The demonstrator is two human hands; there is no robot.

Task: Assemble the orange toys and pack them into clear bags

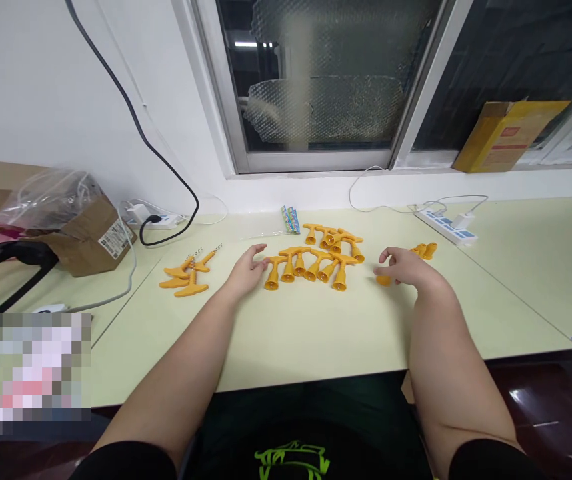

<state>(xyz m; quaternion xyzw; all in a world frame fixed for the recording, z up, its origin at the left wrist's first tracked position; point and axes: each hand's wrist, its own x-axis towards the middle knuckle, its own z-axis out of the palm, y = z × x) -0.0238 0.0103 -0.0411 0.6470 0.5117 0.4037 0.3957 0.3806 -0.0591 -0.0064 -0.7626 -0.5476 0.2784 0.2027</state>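
Several yellow T-handled corkscrews with cone-shaped sleeves (339, 275) lie side by side on the pale green table (286, 347), with more just behind them. My left hand (247, 272) rests at the left end of this row, fingers apart, its fingertips close to the leftmost piece. Over on the right, my right hand (402, 267) hovers with thumb and fingers apart above a small yellow piece (383, 281), partly covered by it. Behind that hand sit a few yellow sleeves (429, 251). Yellow handles with bare metal spirals (191, 288) are grouped left of my left hand.
Small colourful packets (291, 220) lie near the wall. A power strip (447, 227) is at the back right, another (166, 221) at the back left. An open cardboard box (86, 240) and a black cable (136, 120) are on the left.
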